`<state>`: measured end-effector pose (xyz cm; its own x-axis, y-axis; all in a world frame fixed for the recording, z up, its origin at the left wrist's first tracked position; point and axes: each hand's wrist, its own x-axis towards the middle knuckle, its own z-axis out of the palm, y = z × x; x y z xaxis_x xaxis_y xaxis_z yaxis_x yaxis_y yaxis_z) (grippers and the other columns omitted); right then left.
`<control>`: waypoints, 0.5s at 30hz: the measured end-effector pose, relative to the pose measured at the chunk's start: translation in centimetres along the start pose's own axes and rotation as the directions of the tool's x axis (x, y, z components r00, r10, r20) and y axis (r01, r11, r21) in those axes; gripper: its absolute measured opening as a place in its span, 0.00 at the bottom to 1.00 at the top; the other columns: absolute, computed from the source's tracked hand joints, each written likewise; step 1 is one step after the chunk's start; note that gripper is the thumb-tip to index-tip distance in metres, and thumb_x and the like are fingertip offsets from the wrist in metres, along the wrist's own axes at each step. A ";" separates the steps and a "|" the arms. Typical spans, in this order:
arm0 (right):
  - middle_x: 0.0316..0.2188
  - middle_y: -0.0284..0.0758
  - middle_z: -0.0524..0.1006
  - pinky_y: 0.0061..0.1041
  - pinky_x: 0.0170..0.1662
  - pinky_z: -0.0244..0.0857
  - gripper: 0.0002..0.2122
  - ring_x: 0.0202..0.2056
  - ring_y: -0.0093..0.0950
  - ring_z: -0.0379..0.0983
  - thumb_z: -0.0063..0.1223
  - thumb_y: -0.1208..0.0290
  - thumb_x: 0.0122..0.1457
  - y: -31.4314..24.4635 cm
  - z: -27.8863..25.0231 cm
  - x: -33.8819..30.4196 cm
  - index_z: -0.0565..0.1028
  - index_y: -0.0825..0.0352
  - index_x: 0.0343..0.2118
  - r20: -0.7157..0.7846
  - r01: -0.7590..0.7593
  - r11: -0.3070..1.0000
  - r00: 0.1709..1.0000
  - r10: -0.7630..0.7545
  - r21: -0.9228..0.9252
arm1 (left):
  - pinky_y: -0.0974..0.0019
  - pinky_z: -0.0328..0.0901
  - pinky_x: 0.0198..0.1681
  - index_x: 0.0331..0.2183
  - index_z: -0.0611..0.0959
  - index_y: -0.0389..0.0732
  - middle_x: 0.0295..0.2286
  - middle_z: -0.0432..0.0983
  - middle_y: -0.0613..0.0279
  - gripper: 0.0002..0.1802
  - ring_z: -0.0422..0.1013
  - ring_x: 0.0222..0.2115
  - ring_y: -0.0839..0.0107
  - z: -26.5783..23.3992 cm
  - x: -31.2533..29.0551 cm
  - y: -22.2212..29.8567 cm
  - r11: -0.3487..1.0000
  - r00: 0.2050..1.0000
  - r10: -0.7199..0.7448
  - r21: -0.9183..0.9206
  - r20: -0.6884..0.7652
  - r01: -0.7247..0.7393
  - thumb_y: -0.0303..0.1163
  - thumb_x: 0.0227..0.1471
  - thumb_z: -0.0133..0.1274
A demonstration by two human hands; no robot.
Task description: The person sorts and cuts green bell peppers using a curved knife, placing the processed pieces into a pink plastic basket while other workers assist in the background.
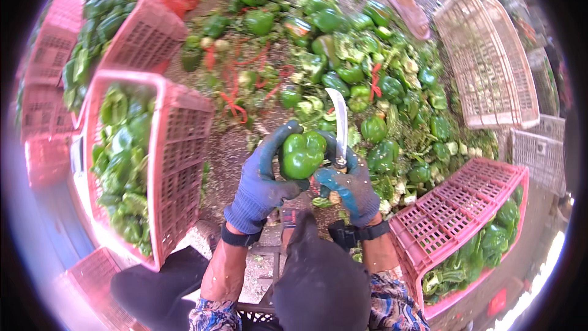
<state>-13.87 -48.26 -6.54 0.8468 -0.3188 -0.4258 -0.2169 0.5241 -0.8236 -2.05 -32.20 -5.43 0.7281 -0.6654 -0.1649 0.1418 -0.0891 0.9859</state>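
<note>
My left hand (pixel 263 175), in a blue work glove, is closed around a green bell pepper (pixel 304 154) held up in front of me. Just right of it, my right hand (pixel 352 185), gloved the same way, grips a knife (pixel 338 124) with a short curved blade pointing up and away. The right fingers lie close to the pepper's right side; whether they press on it I cannot tell. Below and beyond both hands spreads a heap of whole and cut green peppers (pixel 351 73) on the floor, mixed with pale cores and seeds.
At left stands a pink crate (pixel 184 147) of cut peppers, with more pepper-filled crates (pixel 147 37) behind. A pink crate (pixel 456 214) with peppers tilts at right. Beyond it is a pale crate (pixel 490 55). Red strips (pixel 233 107) lie on the floor. Another person's sandalled foot (pixel 410 12) is at the heap's far edge.
</note>
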 end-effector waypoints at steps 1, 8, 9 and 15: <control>0.52 0.36 0.79 0.20 0.32 0.73 0.31 0.30 0.16 0.76 0.69 0.77 0.51 -1.3 0.5 -0.2 0.72 0.66 0.61 0.079 0.058 0.984 0.996 -0.045 -0.167 | 0.61 0.65 0.61 0.62 0.70 0.37 0.55 0.74 0.55 0.54 0.71 0.56 0.64 -0.8 -1.1 1.4 0.991 1.000 0.001 0.134 0.006 -0.001 0.17 0.28 0.70; 0.41 0.34 0.83 0.22 0.33 0.72 0.28 0.32 0.15 0.76 0.71 0.66 0.52 -7.0 6.4 -0.8 0.77 0.64 0.57 0.395 0.268 0.843 0.916 -0.073 -0.466 | 0.61 0.72 0.45 0.48 0.78 0.38 0.42 0.79 0.55 0.38 0.78 0.40 0.61 -3.2 -6.5 6.6 0.846 0.932 0.266 0.523 -0.245 -0.104 0.31 0.29 0.73; 0.38 0.34 0.84 0.23 0.34 0.72 0.27 0.32 0.16 0.76 0.71 0.65 0.53 -7.8 7.2 -1.2 0.77 0.64 0.57 0.376 0.140 0.851 0.924 0.071 -0.507 | 0.62 0.72 0.43 0.47 0.79 0.37 0.40 0.79 0.56 0.38 0.77 0.38 0.64 -3.7 -7.0 7.0 0.935 0.937 0.162 0.352 -0.308 -0.047 0.31 0.29 0.73; 0.32 0.36 0.83 0.27 0.39 0.73 0.24 0.30 0.22 0.76 0.67 0.64 0.57 -11.6 13.1 0.2 0.77 0.65 0.56 0.550 0.449 0.586 0.835 -0.007 -0.675 | 0.66 0.71 0.37 0.46 0.79 0.33 0.36 0.80 0.59 0.28 0.76 0.34 0.69 -8.8 -9.9 9.1 0.968 0.948 -0.009 -0.241 -0.318 -0.072 0.39 0.46 0.65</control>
<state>-4.86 -44.05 7.81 0.9758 0.1642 -0.1444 -0.0750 -0.3689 -0.9264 -2.05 -19.90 4.95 0.9024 -0.3939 -0.1747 0.2466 0.1398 0.9590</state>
